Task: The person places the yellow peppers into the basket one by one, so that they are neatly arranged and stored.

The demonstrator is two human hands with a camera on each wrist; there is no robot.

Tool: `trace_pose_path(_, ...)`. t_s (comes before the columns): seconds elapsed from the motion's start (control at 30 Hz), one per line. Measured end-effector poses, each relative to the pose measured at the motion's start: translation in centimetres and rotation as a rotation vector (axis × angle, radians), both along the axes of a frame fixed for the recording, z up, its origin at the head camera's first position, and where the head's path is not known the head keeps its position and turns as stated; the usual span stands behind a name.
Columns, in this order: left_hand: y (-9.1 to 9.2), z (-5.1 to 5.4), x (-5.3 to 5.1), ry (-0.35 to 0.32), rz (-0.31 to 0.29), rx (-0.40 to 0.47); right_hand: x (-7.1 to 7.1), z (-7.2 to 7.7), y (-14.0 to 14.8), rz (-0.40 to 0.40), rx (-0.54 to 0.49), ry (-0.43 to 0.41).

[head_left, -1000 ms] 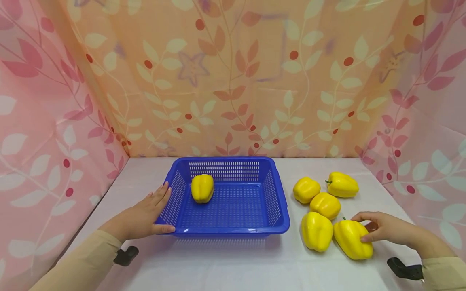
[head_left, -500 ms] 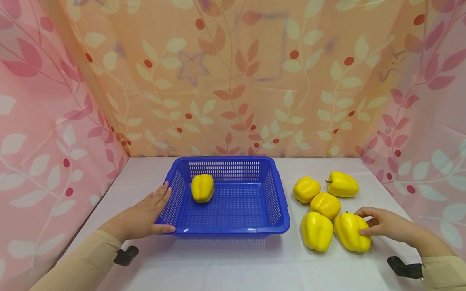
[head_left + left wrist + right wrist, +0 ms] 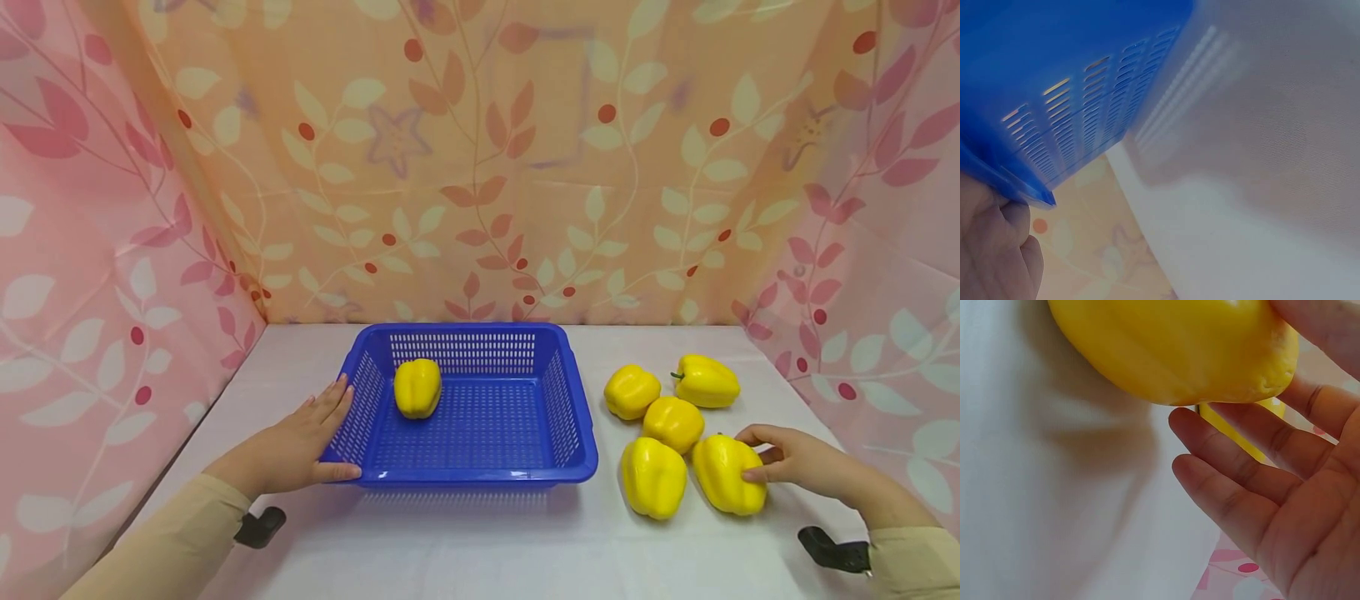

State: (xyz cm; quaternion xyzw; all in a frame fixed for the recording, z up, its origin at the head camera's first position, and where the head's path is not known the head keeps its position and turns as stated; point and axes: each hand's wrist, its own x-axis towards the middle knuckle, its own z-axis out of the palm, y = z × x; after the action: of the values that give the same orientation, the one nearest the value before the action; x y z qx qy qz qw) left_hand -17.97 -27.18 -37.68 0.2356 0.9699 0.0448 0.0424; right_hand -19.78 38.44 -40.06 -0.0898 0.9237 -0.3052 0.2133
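Note:
The left hand [image 3: 296, 442] lies along the left side of the blue basket [image 3: 480, 476], fingers extended over its rim and thumb at the front corner. In the left wrist view, fingers [image 3: 999, 244] touch the basket's edge [image 3: 1007, 178]. One yellow bell pepper [image 3: 417, 388] is inside the basket, at its left. On the right, the right hand [image 3: 806, 468] holds another yellow pepper [image 3: 728, 475] between thumb and fingers, near the cloth. The right wrist view shows this pepper [image 3: 1179, 350] against the thumb and upper fingers of the hand [image 3: 1285, 469], with the lower fingers extended below it.
Several more yellow peppers are grouped right of the basket: one in front [image 3: 653, 478], one in the middle [image 3: 673, 424], two behind [image 3: 632, 392]. White cloth [image 3: 450, 550] covers the table, and patterned curtains [image 3: 480, 167] stand behind and at both sides.
The pepper at the right hand has shifted slightly away from the front edge and turned more upright. The middle pepper has moved slightly right. The left hand and basket have stayed still.

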Motion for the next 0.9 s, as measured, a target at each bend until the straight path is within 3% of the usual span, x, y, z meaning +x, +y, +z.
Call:
trace_pose_path(0.43, 0.13, 0.22, 0.15, 0.003, -0.010, 0.014, -0.33, 0.30, 0.65, -0.053, 0.053, 0.053)
trace_pose_path(0.9, 0.09, 0.20, 0.02, -0.013, 0.012, 0.004, 0.19, -0.60, 0.86, -0.096, -0.013, 0.054)
